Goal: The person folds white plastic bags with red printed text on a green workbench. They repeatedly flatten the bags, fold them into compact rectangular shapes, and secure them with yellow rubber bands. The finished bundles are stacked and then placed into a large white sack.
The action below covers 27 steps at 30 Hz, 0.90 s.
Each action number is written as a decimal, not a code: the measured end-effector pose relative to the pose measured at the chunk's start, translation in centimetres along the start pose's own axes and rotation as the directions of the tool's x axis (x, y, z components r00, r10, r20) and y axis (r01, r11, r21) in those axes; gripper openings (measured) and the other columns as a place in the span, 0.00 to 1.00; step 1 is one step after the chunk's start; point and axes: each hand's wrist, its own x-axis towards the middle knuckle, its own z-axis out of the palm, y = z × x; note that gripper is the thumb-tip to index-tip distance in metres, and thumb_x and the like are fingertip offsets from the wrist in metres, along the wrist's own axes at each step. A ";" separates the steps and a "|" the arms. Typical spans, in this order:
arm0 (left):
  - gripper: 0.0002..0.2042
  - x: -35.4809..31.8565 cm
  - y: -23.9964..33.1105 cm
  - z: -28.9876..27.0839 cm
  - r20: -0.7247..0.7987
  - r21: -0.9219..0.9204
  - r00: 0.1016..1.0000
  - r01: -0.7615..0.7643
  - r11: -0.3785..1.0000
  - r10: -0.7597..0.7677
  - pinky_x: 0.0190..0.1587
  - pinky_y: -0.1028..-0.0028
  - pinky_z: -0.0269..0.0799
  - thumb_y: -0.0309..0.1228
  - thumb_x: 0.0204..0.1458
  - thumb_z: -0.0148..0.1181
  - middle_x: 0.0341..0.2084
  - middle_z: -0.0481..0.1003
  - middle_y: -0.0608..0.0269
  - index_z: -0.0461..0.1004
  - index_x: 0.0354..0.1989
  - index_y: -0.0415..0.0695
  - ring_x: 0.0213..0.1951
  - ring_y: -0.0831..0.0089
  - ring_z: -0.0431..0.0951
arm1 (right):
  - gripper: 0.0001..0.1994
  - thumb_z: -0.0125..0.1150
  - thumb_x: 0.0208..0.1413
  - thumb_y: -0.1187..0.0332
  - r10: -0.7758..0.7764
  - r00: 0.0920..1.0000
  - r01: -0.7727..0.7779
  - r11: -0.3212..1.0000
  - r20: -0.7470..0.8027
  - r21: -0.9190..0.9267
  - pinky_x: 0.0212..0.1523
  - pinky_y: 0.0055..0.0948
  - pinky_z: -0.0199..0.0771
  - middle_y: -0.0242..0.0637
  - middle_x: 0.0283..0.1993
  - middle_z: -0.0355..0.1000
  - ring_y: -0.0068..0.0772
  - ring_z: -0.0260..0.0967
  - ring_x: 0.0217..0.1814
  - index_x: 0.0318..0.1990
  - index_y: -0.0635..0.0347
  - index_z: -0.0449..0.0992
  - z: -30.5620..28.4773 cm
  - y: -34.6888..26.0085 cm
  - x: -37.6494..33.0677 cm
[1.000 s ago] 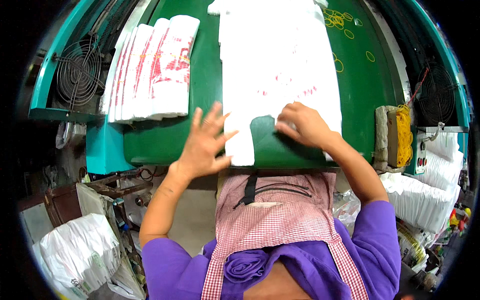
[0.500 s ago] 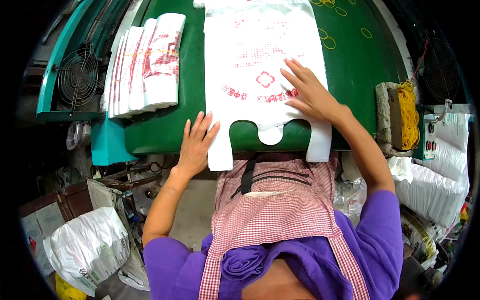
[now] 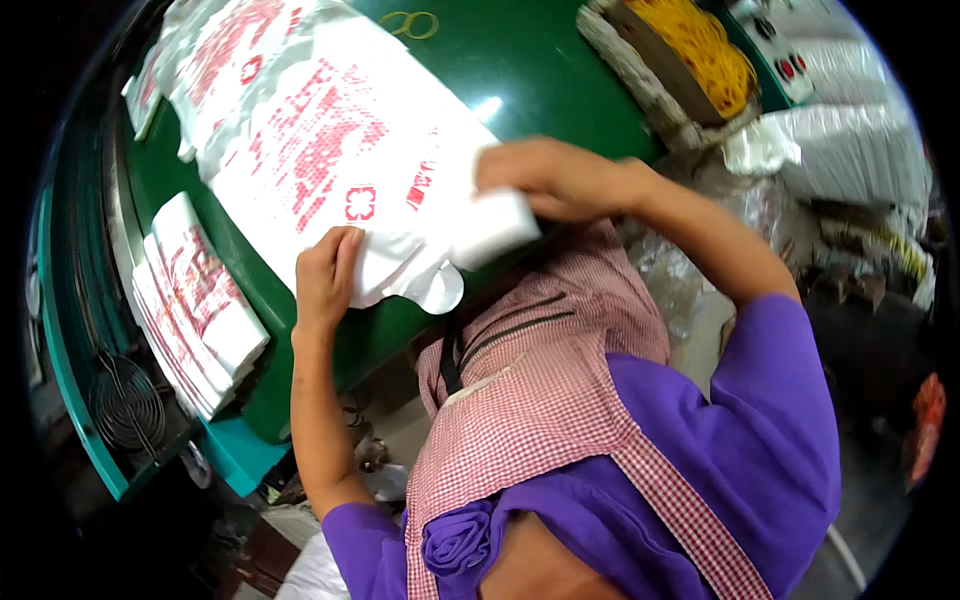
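Observation:
A stack of white plastic carrier bags [image 3: 390, 170] with red print lies slantwise on the green table [image 3: 520, 60]. My left hand [image 3: 328, 270] is closed on the bags' near left corner, thumb on top, and the plastic puckers beside it. At the near right corner my right hand [image 3: 555, 180], smeared by motion, has its fingers curled around the edge. A handle strip [image 3: 495, 228] sticks out below that hand. Between the hands, a rounded flap [image 3: 438, 290] hangs at the table's near edge.
Folded bundles of printed bags [image 3: 200, 310] lie to the left, near a round wire fan guard [image 3: 128, 405]. A box of yellow rubber bands [image 3: 700, 50] stands at the right, beside a panel with red buttons [image 3: 790, 68]. Two loose bands [image 3: 410, 25] lie farther back.
The view has turned, so the table now slants. Both hands, flat on or beside the bags before, have closed on the near corners. The bags' handle ends are now gathered and creased.

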 end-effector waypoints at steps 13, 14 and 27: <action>0.23 -2.9 2.5 3.0 0.091 0.489 0.943 -0.323 0.810 0.322 0.58 0.57 0.62 0.26 0.46 0.54 0.56 0.68 0.51 0.70 0.55 0.44 0.57 0.54 0.68 | 0.21 0.52 0.58 0.55 0.042 0.998 -0.068 0.742 -0.055 -0.667 0.63 0.48 0.53 0.46 0.63 0.61 0.48 0.52 0.69 0.55 0.56 0.71 5.6 3.8 7.5; 0.21 -2.1 2.3 2.2 0.078 0.404 0.956 -0.289 0.868 0.282 0.54 0.64 0.67 0.21 0.46 0.52 0.52 0.71 0.50 0.72 0.52 0.42 0.53 0.55 0.72 | 0.23 0.52 0.58 0.52 0.205 0.979 -0.163 0.752 -0.008 -0.639 0.63 0.48 0.54 0.46 0.63 0.61 0.50 0.52 0.69 0.55 0.57 0.69 3.2 2.1 7.9; 0.26 0.4 2.5 -0.5 0.098 0.536 0.968 -0.246 0.807 0.230 0.53 0.65 0.67 0.22 0.41 0.61 0.50 0.71 0.51 0.69 0.54 0.43 0.49 0.56 0.73 | 0.31 0.63 0.48 0.52 -0.098 0.990 0.021 0.816 -0.102 -0.578 0.66 0.50 0.51 0.50 0.65 0.56 0.51 0.50 0.70 0.56 0.62 0.67 5.3 1.6 6.7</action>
